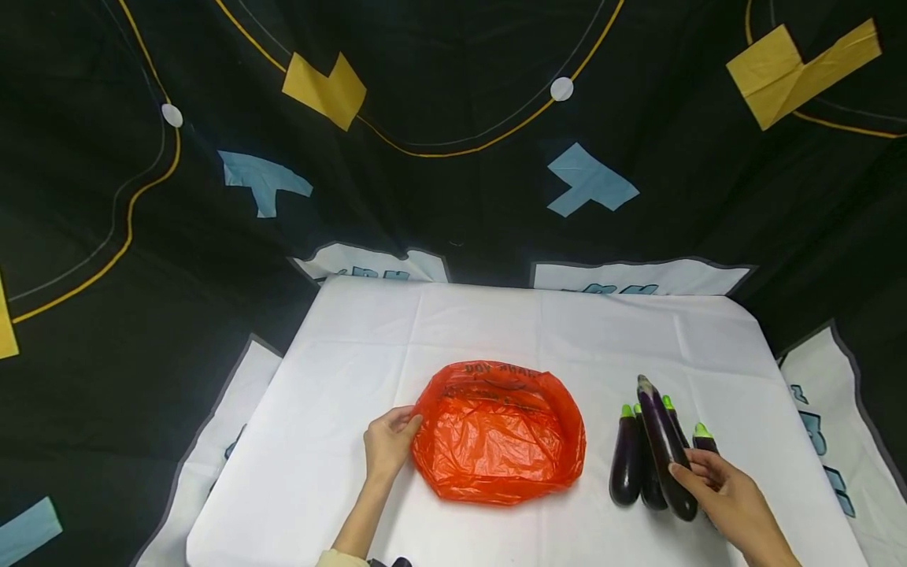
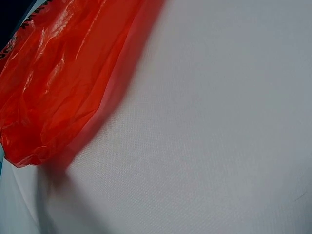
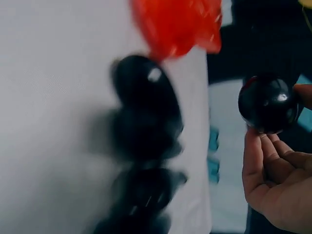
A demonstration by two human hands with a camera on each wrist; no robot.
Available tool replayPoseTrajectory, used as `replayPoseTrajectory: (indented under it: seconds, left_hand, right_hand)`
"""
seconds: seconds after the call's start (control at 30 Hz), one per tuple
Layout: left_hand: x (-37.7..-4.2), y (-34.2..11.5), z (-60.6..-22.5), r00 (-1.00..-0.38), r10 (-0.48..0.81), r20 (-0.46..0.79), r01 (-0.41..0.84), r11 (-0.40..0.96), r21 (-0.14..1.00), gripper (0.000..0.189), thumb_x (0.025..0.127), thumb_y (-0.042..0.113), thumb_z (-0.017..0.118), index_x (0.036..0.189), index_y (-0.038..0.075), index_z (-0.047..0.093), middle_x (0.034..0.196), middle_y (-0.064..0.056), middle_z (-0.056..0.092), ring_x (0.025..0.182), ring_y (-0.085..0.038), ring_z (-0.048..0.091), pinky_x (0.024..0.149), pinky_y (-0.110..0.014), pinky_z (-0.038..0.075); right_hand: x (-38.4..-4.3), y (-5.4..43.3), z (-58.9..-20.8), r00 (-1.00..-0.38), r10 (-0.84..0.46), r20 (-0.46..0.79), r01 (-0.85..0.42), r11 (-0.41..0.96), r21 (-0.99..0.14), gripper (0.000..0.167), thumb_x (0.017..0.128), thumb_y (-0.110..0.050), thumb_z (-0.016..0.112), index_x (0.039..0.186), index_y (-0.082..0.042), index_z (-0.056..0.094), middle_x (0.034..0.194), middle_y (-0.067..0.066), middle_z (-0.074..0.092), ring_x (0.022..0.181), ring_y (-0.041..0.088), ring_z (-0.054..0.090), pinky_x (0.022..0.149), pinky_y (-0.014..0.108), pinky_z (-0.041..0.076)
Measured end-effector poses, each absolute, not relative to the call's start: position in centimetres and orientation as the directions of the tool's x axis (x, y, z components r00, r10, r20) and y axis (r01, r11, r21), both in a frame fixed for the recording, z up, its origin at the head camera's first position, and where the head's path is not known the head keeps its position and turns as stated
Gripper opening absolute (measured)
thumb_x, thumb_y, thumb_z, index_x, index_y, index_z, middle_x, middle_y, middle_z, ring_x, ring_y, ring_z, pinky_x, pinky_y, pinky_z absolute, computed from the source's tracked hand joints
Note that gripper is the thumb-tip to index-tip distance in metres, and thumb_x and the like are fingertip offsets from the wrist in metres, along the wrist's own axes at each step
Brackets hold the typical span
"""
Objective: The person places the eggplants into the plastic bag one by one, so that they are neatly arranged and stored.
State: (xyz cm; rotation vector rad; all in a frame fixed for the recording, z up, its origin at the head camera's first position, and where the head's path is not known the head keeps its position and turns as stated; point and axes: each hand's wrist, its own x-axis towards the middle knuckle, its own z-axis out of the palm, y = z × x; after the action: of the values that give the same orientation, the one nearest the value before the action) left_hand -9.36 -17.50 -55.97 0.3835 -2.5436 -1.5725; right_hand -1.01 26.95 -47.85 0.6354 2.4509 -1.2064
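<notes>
An open red plastic bag [image 1: 496,449] with dark print inside its far rim sits mid-table. At its left edge, my left hand [image 1: 388,447] pinches the rim between thumb and fingers. The left wrist view shows the crumpled side of the bag [image 2: 63,83], but not the hand. My right hand [image 1: 730,504] grips a long dark purple eggplant [image 1: 660,437] near its rounded end, stem end pointing away. In the right wrist view that eggplant [image 3: 268,105] shows end-on, between thumb and fingers [image 3: 253,161]. Several other eggplants [image 1: 624,465] lie beneath and beside it, their green stem ends facing away.
A white cloth covers the table [image 1: 468,315]. Behind and around it hangs a black curtain [image 1: 439,213] with yellow and blue patches. Part of a small dark object [image 1: 401,562] shows at the bottom edge, by the left sleeve [image 1: 342,559].
</notes>
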Motion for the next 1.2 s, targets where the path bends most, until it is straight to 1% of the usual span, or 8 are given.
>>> replayPoseTrajectory:
  seconds: [0.1, 0.27, 0.33, 0.47, 0.6, 0.73, 1.03, 1.2]
  left_hand:
    - [-9.4, -17.5, -56.0, -0.96, -0.278, -0.026, -0.148, 0.426, 0.893, 0.016, 0.084, 0.013, 0.073, 0.098, 0.005, 0.073, 0.081, -0.008, 0.072, 0.069, -0.015, 0.067, 0.056, -0.022, 0.053]
    - [-9.3, -17.5, -56.0, -0.961, -0.274, -0.025, -0.145, 0.428, 0.892, 0.016, 0.084, 0.014, 0.073, 0.098, 0.005, 0.073, 0.082, -0.009, 0.072, 0.07, -0.016, 0.068, 0.056, -0.022, 0.053]
    - [-9.3, -17.5, -56.0, -0.962, -0.272, -0.024, -0.144, 0.43, 0.891, 0.016, 0.084, 0.014, 0.073, 0.098, 0.005, 0.073, 0.082, -0.009, 0.072, 0.07, -0.016, 0.068, 0.057, -0.022, 0.053]
    - [-9.3, -17.5, -56.0, -0.962, -0.272, -0.024, -0.144, 0.431, 0.891, 0.016, 0.084, 0.014, 0.073, 0.097, 0.005, 0.073, 0.082, -0.009, 0.072, 0.071, -0.016, 0.068, 0.057, -0.022, 0.053]
    - [-9.2, -17.6, -56.1, -0.962, -0.272, -0.037, -0.153, 0.421, 0.894, 0.017, 0.084, 0.014, 0.073, 0.098, 0.005, 0.073, 0.083, -0.009, 0.072, 0.072, -0.016, 0.068, 0.057, -0.022, 0.053]
    - [-9.2, -17.5, -56.1, -0.962, -0.269, -0.049, -0.161, 0.411, 0.897, 0.017, 0.085, 0.014, 0.072, 0.099, 0.005, 0.073, 0.084, -0.009, 0.072, 0.073, -0.017, 0.068, 0.058, -0.022, 0.053]
    - [-9.2, -17.2, -55.9, -0.965, -0.259, -0.045, -0.15, 0.401, 0.904, 0.018, 0.085, 0.014, 0.072, 0.099, 0.004, 0.072, 0.084, -0.01, 0.072, 0.073, -0.018, 0.068, 0.058, -0.022, 0.054]
    - [-9.3, -17.1, -56.1, -0.966, -0.256, -0.049, -0.151, 0.4, 0.904, 0.017, 0.085, 0.014, 0.072, 0.098, 0.004, 0.072, 0.085, -0.01, 0.072, 0.074, -0.018, 0.069, 0.059, -0.022, 0.054]
  right_hand:
    - [-1.8, 24.9, -47.2, -0.881, 0.166, -0.442, 0.459, 0.524, -0.717, 0.082, 0.085, -0.058, 0.06, 0.134, 0.004, 0.043, 0.119, 0.019, 0.058, 0.1, 0.024, 0.057, 0.071, 0.027, 0.05]
    - [-3.1, 20.9, -46.7, -0.929, 0.076, -0.362, 0.351, 0.491, -0.797, 0.064, 0.087, -0.046, 0.065, 0.128, 0.001, 0.052, 0.116, 0.015, 0.062, 0.102, 0.023, 0.06, 0.079, 0.03, 0.051]
    - [-3.6, 19.2, -46.8, -0.939, 0.049, -0.34, 0.323, 0.463, -0.825, 0.059, 0.086, -0.043, 0.067, 0.125, -0.001, 0.055, 0.112, 0.012, 0.064, 0.099, 0.021, 0.061, 0.079, 0.03, 0.051]
    - [-4.6, 16.1, -47.2, -0.949, -0.01, -0.315, 0.286, 0.39, -0.875, 0.047, 0.083, -0.037, 0.072, 0.114, -0.003, 0.061, 0.097, 0.004, 0.067, 0.087, 0.015, 0.063, 0.074, 0.026, 0.05]
    - [-5.5, 13.8, -47.7, -0.953, -0.051, -0.3, 0.258, 0.386, -0.886, 0.043, 0.081, -0.037, 0.074, 0.107, -0.005, 0.064, 0.086, 0.0, 0.066, 0.078, 0.013, 0.06, 0.07, 0.026, 0.049]
    - [-6.2, 12.1, -48.2, -0.956, -0.082, -0.283, 0.227, 0.407, -0.885, 0.039, 0.081, -0.037, 0.074, 0.102, -0.005, 0.065, 0.082, -0.001, 0.066, 0.076, 0.013, 0.061, 0.069, 0.028, 0.049]
    - [-7.1, 9.4, -49.6, -0.952, -0.145, -0.27, 0.169, 0.485, -0.858, 0.043, 0.08, -0.041, 0.074, 0.1, -0.005, 0.064, 0.085, 0.001, 0.065, 0.078, 0.013, 0.061, 0.067, 0.031, 0.05]
    - [-7.3, 8.3, -50.5, -0.938, -0.232, -0.259, 0.126, 0.469, -0.874, 0.044, 0.082, -0.042, 0.071, 0.1, -0.003, 0.063, 0.084, 0.001, 0.066, 0.075, 0.013, 0.063, 0.065, 0.031, 0.051]
